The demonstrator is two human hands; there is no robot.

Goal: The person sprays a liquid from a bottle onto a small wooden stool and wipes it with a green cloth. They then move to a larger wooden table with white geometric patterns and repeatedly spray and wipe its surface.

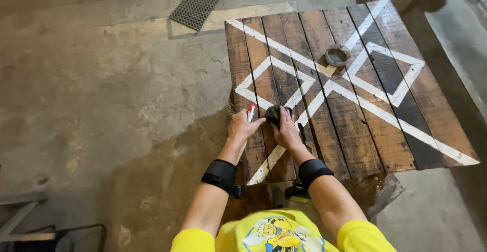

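My left hand (pixel 242 126) holds a slim white thing with a red tip (pixel 250 112), like a marker or small bottle, at the near left of a dark wooden slat table (pixel 385 130) painted with white crossing lines and diamonds. My right hand (pixel 285 129) presses a dark cloth (pixel 273 114) onto the tabletop right beside the left hand. Both wrists wear black bands. A yellow shirt shows at the bottom edge.
A small round grey dish (pixel 337 55) sits on the table's far middle. A black rubber mat (pixel 196 6) lies on the concrete floor beyond. The floor near the table's left leg looks wet and dark. Metal bars (pixel 30 226) show at the lower left.
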